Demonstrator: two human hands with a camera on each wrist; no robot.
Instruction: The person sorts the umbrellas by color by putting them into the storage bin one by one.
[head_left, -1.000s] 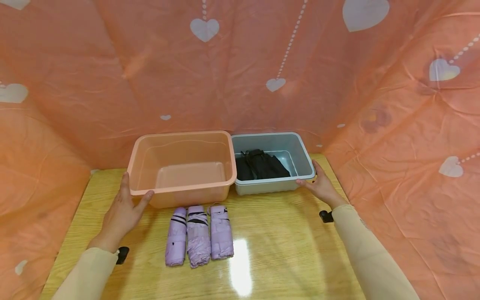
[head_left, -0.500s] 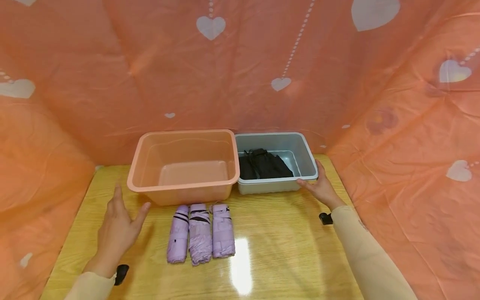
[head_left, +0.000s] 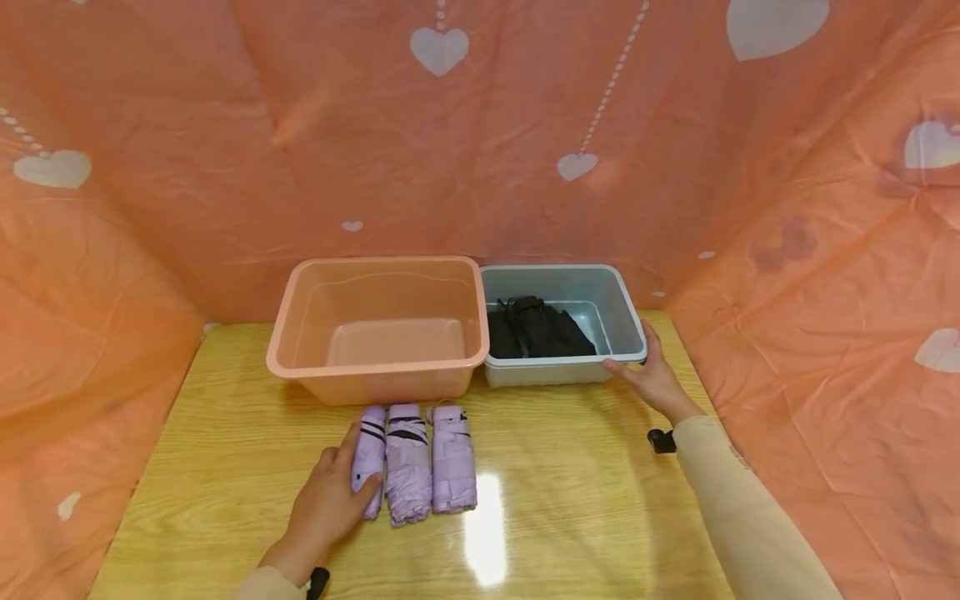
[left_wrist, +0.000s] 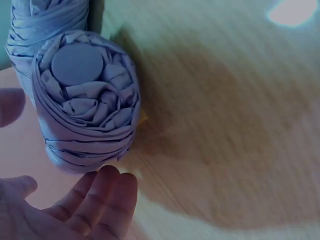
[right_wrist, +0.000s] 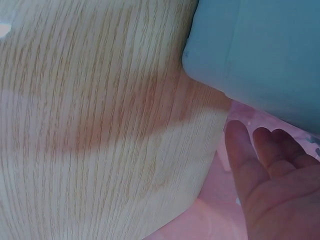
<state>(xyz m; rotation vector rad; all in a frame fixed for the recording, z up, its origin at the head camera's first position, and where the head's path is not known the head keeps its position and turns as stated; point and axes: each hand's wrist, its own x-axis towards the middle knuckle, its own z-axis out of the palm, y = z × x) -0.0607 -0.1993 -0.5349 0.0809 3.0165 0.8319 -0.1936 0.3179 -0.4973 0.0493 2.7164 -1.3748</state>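
Three folded lilac umbrellas lie side by side on the table in the head view. My left hand [head_left: 324, 505] is at the leftmost umbrella [head_left: 369, 454], its thumb overlapping the near part. In the left wrist view, the fingertips [left_wrist: 107, 175] come right up to the side of the umbrella [left_wrist: 92, 100], not curled round it. The middle umbrella [head_left: 408, 471] and the right umbrella [head_left: 453, 462] lie beyond. My right hand [head_left: 654, 382] rests at the front right corner of the grey bin [head_left: 562, 373], thumb by the front rim. Its fingers [right_wrist: 245, 165] look extended in the right wrist view.
Left of the grey bin, an orange bin [head_left: 382, 385] stands close against it, behind the umbrellas. Black cloth items [head_left: 540, 329] with a cord lie inside the grey bin. An orange curtain [head_left: 510, 125] with white hearts encloses the back and sides of the wooden table [head_left: 577, 500].
My left hand has left the orange bin's front left corner and moved down and right to the leftmost umbrella. The right hand stays at the grey bin. The head view has shifted slightly.
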